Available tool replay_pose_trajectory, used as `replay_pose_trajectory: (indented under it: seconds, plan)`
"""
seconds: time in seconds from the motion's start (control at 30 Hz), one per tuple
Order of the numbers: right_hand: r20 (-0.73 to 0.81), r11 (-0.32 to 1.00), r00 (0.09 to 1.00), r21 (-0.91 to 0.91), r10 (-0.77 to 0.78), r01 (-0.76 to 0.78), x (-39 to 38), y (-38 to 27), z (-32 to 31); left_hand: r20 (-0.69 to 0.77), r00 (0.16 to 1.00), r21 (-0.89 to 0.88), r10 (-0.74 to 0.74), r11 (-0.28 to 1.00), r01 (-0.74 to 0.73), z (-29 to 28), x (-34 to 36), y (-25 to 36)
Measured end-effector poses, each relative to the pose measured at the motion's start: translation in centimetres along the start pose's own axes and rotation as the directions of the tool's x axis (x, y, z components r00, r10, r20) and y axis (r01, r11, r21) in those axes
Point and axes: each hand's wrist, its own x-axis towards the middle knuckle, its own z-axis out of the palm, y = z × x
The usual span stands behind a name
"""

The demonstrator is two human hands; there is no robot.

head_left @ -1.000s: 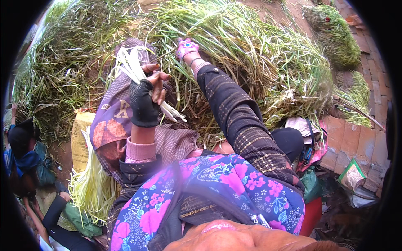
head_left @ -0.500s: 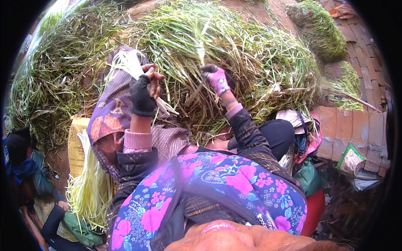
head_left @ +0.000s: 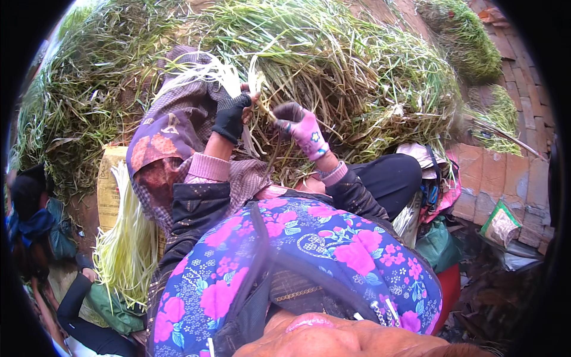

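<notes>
My left hand (head_left: 232, 118), in a black fingerless glove, is closed around a bunch of pale, chive-like stalks (head_left: 219, 74). Their white leaves fan out to the upper left and the ends hang below the hand. Close by on the right, my right hand (head_left: 303, 132), in a pink patterned glove with dark fingers, pinches the brownish lower end of a stalk (head_left: 264, 108). That stalk runs across to the left fingertips. A checked purple cloth (head_left: 178, 113) covers the leg under the left hand. Past both hands lies a large heap of green stalks (head_left: 357, 71).
A pile of trimmed pale stalks (head_left: 128, 244) lies left on a yellow sack (head_left: 110, 196). Another person's dark sleeve (head_left: 80, 318) is at lower left. At right are a thin stick (head_left: 505, 138), flattened cardboard (head_left: 491, 178) and a green bag (head_left: 439, 245).
My right hand has come left and down toward the left one, bringing its stalk to the left fingertips. My left hand has shifted right with the bunch.
</notes>
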Motion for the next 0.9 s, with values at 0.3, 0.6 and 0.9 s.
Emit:
replay_pose_trajectory:
  seconds: [0.3, 0.6, 0.9]
  plan:
    - [-0.085, 0.978, 0.986, 0.139, -0.147, 0.157, 3.2, 0.6, 2.3, -0.037, 0.950, 0.299, 0.311, 0.910, -0.287, 1.3, 0.5, 0.6]
    - [-0.003, 0.975, 0.999, 0.218, -0.051, 0.050, 0.5, 2.7, 2.0, -0.083, 0.953, 0.169, 0.292, 0.946, -0.275, 1.4, -0.8, 3.5]
    - [0.357, 0.854, 0.909, -0.521, 0.215, 0.002, -3.1, 8.1, -3.7, -0.107, 0.913, 0.011, 0.394, 0.919, -0.395, -0.3, -1.8, 8.0]
